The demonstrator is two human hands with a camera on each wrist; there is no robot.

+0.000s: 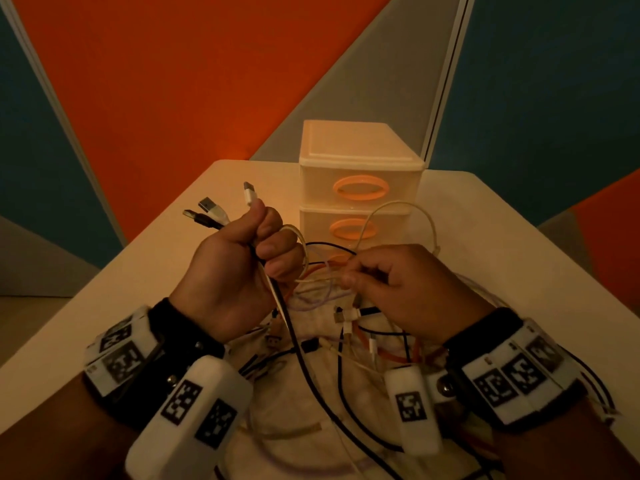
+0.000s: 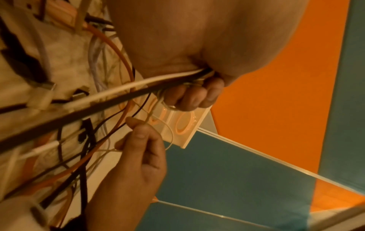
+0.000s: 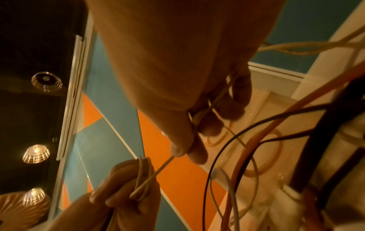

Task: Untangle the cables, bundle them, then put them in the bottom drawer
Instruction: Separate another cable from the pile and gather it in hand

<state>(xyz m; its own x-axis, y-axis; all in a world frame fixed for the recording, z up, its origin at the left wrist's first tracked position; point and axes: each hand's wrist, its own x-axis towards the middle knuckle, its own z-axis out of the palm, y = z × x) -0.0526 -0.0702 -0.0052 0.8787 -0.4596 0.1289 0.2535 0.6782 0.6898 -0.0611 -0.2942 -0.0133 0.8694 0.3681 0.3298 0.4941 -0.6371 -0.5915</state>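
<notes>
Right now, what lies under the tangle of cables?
Under the cables a pale crumpled cloth shows, spread on the white table. How far the cloth extends is hidden by cables and both wrists.

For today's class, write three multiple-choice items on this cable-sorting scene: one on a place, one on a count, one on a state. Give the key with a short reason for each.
1. Where does the drawer unit stand?
A. at the table's far edge
B. on the floor
C. beside the left wrist

2. How many cable plugs stick up out of the left hand?
A. one
B. three
C. six

3. What is the right hand doing?
A. lying flat on the table
B. pulling a drawer
C. pinching a thin cream cable

Key: 1 A, it stands behind the cable tangle. 2 B, three plugs fan out above the fist. 3 C, thumb and fingertips close on the strand.
</notes>
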